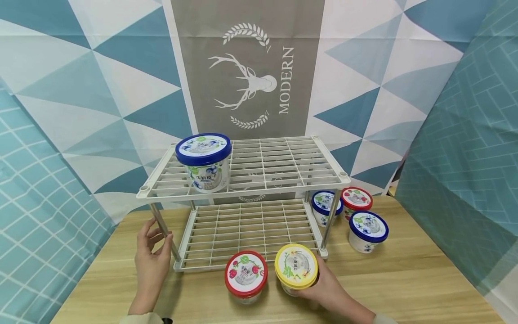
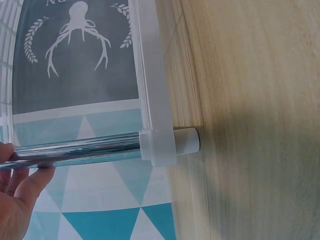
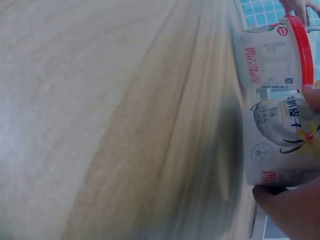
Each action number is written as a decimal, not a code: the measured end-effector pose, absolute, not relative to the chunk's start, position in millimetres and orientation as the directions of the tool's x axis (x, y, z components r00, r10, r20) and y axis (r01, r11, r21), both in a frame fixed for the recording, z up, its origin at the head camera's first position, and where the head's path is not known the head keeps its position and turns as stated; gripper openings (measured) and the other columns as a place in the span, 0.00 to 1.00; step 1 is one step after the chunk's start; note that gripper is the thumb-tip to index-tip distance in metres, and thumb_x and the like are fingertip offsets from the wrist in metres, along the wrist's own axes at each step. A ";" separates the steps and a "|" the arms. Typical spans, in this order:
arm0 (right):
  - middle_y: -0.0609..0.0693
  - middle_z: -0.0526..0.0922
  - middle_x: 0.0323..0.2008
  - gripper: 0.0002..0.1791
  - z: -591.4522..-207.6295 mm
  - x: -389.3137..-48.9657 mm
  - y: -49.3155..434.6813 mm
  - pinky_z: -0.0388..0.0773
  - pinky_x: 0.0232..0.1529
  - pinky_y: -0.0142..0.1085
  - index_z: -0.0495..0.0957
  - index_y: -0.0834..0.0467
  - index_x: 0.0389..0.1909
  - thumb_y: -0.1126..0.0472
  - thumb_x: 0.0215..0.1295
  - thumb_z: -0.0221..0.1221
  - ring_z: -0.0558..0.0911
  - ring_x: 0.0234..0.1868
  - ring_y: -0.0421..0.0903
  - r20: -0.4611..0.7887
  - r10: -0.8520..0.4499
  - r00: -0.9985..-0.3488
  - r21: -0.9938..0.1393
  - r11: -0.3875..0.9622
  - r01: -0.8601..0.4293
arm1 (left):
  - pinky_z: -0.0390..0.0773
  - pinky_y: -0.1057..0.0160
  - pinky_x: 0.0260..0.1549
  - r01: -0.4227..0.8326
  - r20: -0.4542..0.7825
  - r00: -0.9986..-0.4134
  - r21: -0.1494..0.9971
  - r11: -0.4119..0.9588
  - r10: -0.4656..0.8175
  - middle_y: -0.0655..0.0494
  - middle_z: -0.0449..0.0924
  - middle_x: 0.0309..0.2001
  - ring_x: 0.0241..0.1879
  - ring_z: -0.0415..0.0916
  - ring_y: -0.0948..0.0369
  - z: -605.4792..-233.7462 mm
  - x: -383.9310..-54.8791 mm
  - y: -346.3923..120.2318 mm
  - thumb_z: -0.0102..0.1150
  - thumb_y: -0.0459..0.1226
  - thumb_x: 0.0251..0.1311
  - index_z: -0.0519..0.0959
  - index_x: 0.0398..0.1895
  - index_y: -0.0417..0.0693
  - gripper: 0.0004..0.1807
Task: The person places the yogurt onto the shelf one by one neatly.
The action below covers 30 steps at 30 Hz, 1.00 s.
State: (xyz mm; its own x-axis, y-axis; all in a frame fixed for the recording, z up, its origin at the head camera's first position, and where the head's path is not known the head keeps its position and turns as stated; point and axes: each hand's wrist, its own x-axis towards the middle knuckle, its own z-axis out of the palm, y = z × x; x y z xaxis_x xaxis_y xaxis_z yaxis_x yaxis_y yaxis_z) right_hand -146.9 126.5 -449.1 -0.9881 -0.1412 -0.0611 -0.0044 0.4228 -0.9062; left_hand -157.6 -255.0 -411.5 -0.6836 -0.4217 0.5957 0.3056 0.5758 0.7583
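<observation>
Fingers of the right hand [image 1: 327, 288] curl round the side of the yellow-lidded tub [image 1: 296, 266], lower centre-right of the frame, in front of the rack; whether its base touches the table [image 1: 404, 288] I cannot tell. Left-hand fingers [image 2: 32, 185] pinch the rack's chrome front post [image 1: 163, 227], lower left. The step in hand seems to be handling the yellow-lidded tub while steadying the rack [image 1: 263, 184]; moving it would call for a level grip and room past the red-lidded tub [image 1: 246, 275] just beside it.

A large blueberry-print tub [image 1: 208, 177] stands on the upper shelf, left of centre. At right stand two small blue-lidded tubs [image 1: 368, 229] and a rear red-lidded tub [image 1: 356, 200]. All seven wear lids, hiding any contents.

Wait
</observation>
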 end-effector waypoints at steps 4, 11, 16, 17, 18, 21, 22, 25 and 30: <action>0.54 0.74 0.56 0.54 -444.7 -146.7 127.1 0.67 0.62 0.46 0.60 0.58 0.63 0.57 0.31 0.78 0.72 0.60 0.52 -0.048 -0.146 -0.988 -0.915 0.403 -0.015 | 0.71 0.89 0.36 0.308 0.600 -0.683 0.754 0.580 -0.417 0.74 0.67 0.42 0.41 0.70 0.83 -411.6 -157.1 -255.3 0.57 0.22 0.56 0.60 0.67 0.49 0.36; 0.55 0.73 0.56 0.55 -437.4 -149.0 130.1 0.67 0.63 0.53 0.58 0.58 0.64 0.59 0.32 0.78 0.72 0.60 0.54 -0.042 -0.132 -0.990 -0.920 0.392 -0.013 | 0.71 0.90 0.36 0.313 0.604 -0.682 0.751 0.581 -0.413 0.71 0.68 0.42 0.41 0.69 0.84 -411.0 -156.3 -255.4 0.58 0.23 0.56 0.60 0.67 0.47 0.35; 0.55 0.73 0.57 0.55 -433.3 -150.6 132.8 0.66 0.64 0.51 0.58 0.58 0.64 0.60 0.32 0.78 0.71 0.60 0.54 -0.031 -0.124 -0.992 -0.927 0.375 -0.018 | 0.69 0.91 0.36 0.305 0.605 -0.691 0.741 0.598 -0.396 0.60 0.70 0.45 0.41 0.67 0.85 -410.9 -155.7 -255.7 0.57 0.23 0.56 0.58 0.68 0.48 0.36; 0.55 0.73 0.57 0.55 -432.3 -150.7 133.2 0.66 0.64 0.51 0.58 0.58 0.64 0.60 0.32 0.78 0.71 0.60 0.54 -0.029 -0.126 -0.992 -0.927 0.374 -0.020 | 0.69 0.91 0.36 0.305 0.606 -0.692 0.738 0.602 -0.392 0.57 0.71 0.45 0.42 0.67 0.85 -411.2 -155.5 -255.8 0.57 0.23 0.56 0.58 0.68 0.48 0.36; 0.55 0.73 0.57 0.55 -431.1 -150.7 133.5 0.65 0.65 0.52 0.58 0.58 0.64 0.60 0.32 0.78 0.71 0.60 0.54 -0.027 -0.127 -0.992 -0.927 0.374 -0.022 | 0.69 0.91 0.37 0.304 0.607 -0.693 0.735 0.606 -0.389 0.55 0.71 0.46 0.42 0.67 0.85 -411.4 -155.3 -255.9 0.57 0.23 0.56 0.57 0.68 0.48 0.36; 0.56 0.72 0.58 0.55 -427.0 -150.5 134.5 0.66 0.65 0.53 0.58 0.58 0.65 0.60 0.32 0.78 0.70 0.61 0.55 -0.031 -0.130 -0.991 -0.924 0.382 -0.021 | 0.69 0.91 0.37 0.311 0.611 -0.690 0.734 0.604 -0.387 0.51 0.72 0.46 0.42 0.67 0.85 -411.5 -155.0 -255.8 0.57 0.22 0.56 0.57 0.68 0.48 0.37; 0.56 0.72 0.58 0.55 -425.5 -150.5 134.9 0.66 0.64 0.53 0.58 0.58 0.65 0.60 0.32 0.78 0.70 0.61 0.55 -0.034 -0.129 -0.991 -0.923 0.385 -0.018 | 0.69 0.91 0.37 0.313 0.611 -0.690 0.735 0.601 -0.388 0.52 0.72 0.45 0.42 0.67 0.85 -411.3 -154.8 -255.5 0.57 0.22 0.56 0.58 0.68 0.48 0.36; 0.56 0.72 0.57 0.55 -420.2 -150.4 136.0 0.68 0.63 0.51 0.58 0.57 0.64 0.60 0.32 0.78 0.71 0.60 0.54 -0.043 -0.124 -0.991 -0.922 0.388 -0.009 | 0.69 0.91 0.37 0.322 0.614 -0.687 0.737 0.595 -0.388 0.53 0.71 0.45 0.41 0.67 0.85 -411.1 -155.4 -255.1 0.57 0.22 0.56 0.58 0.68 0.46 0.36; 0.56 0.72 0.56 0.54 -410.4 -150.1 137.9 0.68 0.63 0.50 0.58 0.59 0.64 0.61 0.33 0.77 0.72 0.59 0.53 -0.023 -0.136 -0.990 -0.921 0.389 -0.032 | 0.69 0.91 0.37 0.321 0.612 -0.688 0.739 0.592 -0.391 0.54 0.71 0.45 0.41 0.67 0.85 -410.4 -155.6 -254.5 0.56 0.22 0.56 0.58 0.68 0.47 0.36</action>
